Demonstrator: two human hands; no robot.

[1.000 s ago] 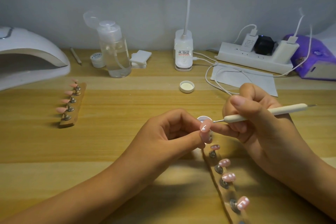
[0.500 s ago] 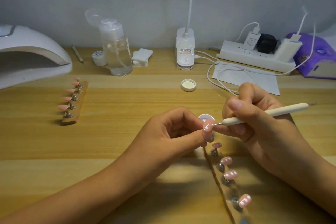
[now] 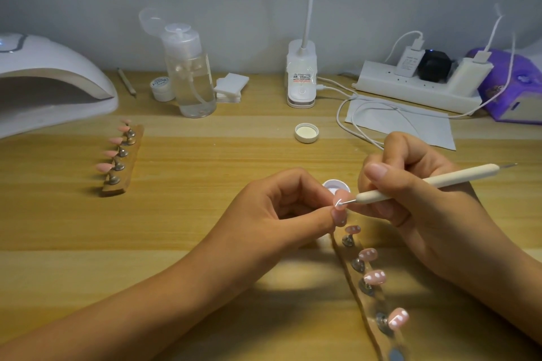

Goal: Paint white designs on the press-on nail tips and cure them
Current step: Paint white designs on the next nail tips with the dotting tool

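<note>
White dots on rack (image 3: 347,265) right of lamp (image 3: 52,67), nearly done; left grip (image 3: 281,208) pinches tip (image 3: 340,199), right grip (image 3: 410,184) pinches dotting tool (image 3: 425,183); lamp-side rack (image 3: 130,167) unpainted, curing pending.

Wooden table (image 3: 205,214): curing lamp (image 3: 50,79) far left; pump bottle (image 3: 190,79), desk-lamp base (image 3: 301,88), power strip (image 3: 410,91) along the back. Loose cap (image 3: 306,132) mid-table. Left holder strip (image 3: 126,161) and near holder strip (image 3: 352,278) lie well apart.
</note>
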